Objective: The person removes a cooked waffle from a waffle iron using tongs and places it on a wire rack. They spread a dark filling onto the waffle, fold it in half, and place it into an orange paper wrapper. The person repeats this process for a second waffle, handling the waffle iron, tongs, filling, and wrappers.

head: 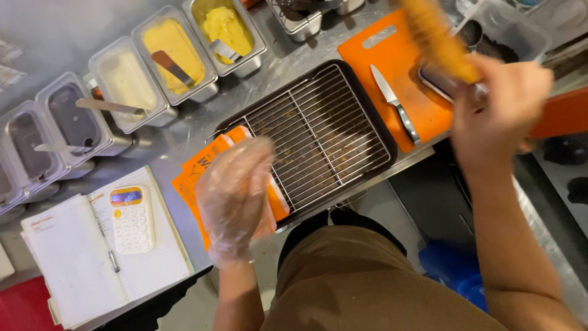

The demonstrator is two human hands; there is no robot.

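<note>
Open wire rack (318, 138) mid-counter, hemmed by sauce tubs (171, 49) behind, knife (395, 104) on orange board (392, 61) right, notebook (92, 257) left.

Left hand (236, 196) gloved, fingers spread, palm down; right hand (499, 107) bare, fisted.

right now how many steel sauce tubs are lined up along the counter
6 whole: two yellow, one cream, two greyish, another at top. More may be cut off left.

Clear crinkled plastic glove (236, 196), orange paper sleeves (193, 181), metal wire rack (318, 132).
</note>
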